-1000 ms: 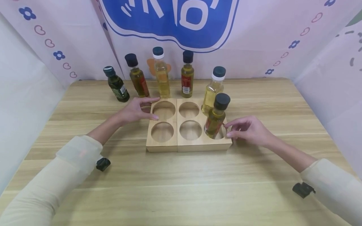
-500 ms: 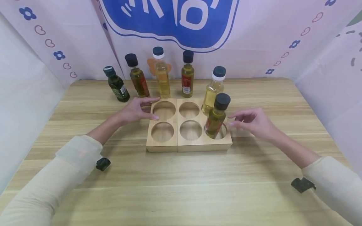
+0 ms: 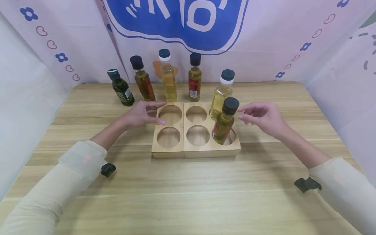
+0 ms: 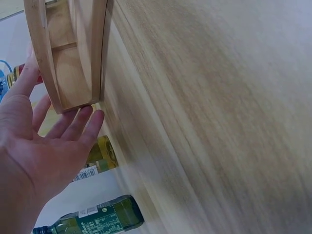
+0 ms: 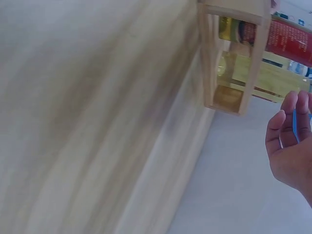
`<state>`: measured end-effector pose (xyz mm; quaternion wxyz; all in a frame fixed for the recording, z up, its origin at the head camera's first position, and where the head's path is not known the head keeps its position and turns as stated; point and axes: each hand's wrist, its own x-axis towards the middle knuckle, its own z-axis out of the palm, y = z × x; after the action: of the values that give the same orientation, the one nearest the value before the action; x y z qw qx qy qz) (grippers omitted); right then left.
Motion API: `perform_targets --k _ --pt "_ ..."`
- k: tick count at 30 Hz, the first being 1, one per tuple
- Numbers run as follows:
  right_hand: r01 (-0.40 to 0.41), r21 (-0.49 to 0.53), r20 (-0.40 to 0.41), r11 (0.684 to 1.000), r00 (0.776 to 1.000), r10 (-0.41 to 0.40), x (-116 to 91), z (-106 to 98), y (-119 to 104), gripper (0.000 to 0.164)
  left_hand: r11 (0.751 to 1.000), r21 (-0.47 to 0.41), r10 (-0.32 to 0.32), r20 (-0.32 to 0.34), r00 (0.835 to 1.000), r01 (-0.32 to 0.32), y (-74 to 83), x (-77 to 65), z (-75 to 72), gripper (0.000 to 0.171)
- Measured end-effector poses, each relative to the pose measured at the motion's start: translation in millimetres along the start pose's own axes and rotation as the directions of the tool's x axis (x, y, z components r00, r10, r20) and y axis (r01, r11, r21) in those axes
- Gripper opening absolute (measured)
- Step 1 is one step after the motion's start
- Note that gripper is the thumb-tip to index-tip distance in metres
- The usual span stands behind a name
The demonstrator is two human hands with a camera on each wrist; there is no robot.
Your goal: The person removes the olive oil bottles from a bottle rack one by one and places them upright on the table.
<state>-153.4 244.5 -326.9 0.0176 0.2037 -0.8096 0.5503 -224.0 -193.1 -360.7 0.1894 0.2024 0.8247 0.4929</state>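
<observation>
A light wooden bottle rack [image 3: 198, 152] with round holes stands mid-table. My left hand [image 3: 141, 114] rests against its left end, with thumb and index finger spread at the top edge. In the left wrist view, the other fingers [image 4: 78, 124] touch the rack's end, their palm visible. An oil bottle with a black cap and red label [image 3: 224, 125] leans in the front right hole. Behind it, a pale oil bottle with a green cap [image 3: 219, 99] sits in the back right hole. My right hand [image 3: 265, 119] hovers just right of these bottles, fingers loosely bent and holding nothing.
Behind the rack stand a small dark green bottle [image 3: 122, 90], a black-capped bottle [image 3: 145, 85], a pale oil bottle [image 3: 168, 81] and a red-labelled bottle [image 3: 194, 84]. A printed cloth [image 3: 258, 42] hangs at the table's back edge.
My right hand has let go of the rack's right end and moved up and away beside the two bottles. My left hand and the bottles have stayed put.
</observation>
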Motion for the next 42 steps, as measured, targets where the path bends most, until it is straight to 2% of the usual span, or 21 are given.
perform_targets --k 5,13,16,20,24,31,37,42 --pt "0.008 0.009 -0.041 1.0 0.999 -0.007 6.7 0.6 -8.6 0.013 1.0 0.008 -0.011 0.002 1.0 0.011 0.5 0.8 0.2 0.075" --pt "0.035 0.019 -0.085 0.999 0.996 -0.033 16.0 1.0 -16.5 0.022 1.0 -0.006 -0.008 0.009 1.0 0.008 0.8 3.9 0.1 0.075" --pt "0.05 0.065 -0.101 0.997 0.994 -0.044 18.9 2.1 -19.1 0.022 1.0 -0.011 -0.007 0.011 1.0 0.007 2.1 4.2 0.1 0.075" --pt "0.085 0.152 -0.118 0.985 0.991 -0.067 21.8 4.7 -23.4 0.012 1.0 -0.008 -0.007 0.014 1.0 0.007 3.7 4.6 0.4 0.076" --pt "0.119 0.19 -0.137 0.975 0.986 -0.093 23.9 7.2 -25.7 0.009 1.0 -0.003 -0.006 0.015 1.0 0.006 3.8 5.0 0.8 0.077" --pt "0.209 0.282 -0.179 0.936 0.97 -0.163 25.2 10.0 -28.2 0.015 1.0 -0.005 -0.001 0.011 1.0 0.001 4.5 3.6 1.8 0.076" --pt "0.29 0.356 -0.106 0.888 0.957 -0.27 24.0 12.4 -34.6 0.021 1.0 -0.009 -0.01 0.005 1.0 0.01 4.3 1.3 1.4 0.076" --pt "0.26 0.409 -0.03 0.875 0.962 -0.271 21.5 15.2 -38.9 0.021 1.0 -0.005 -0.012 0.008 1.0 0.012 4.2 0.3 0.6 0.076"
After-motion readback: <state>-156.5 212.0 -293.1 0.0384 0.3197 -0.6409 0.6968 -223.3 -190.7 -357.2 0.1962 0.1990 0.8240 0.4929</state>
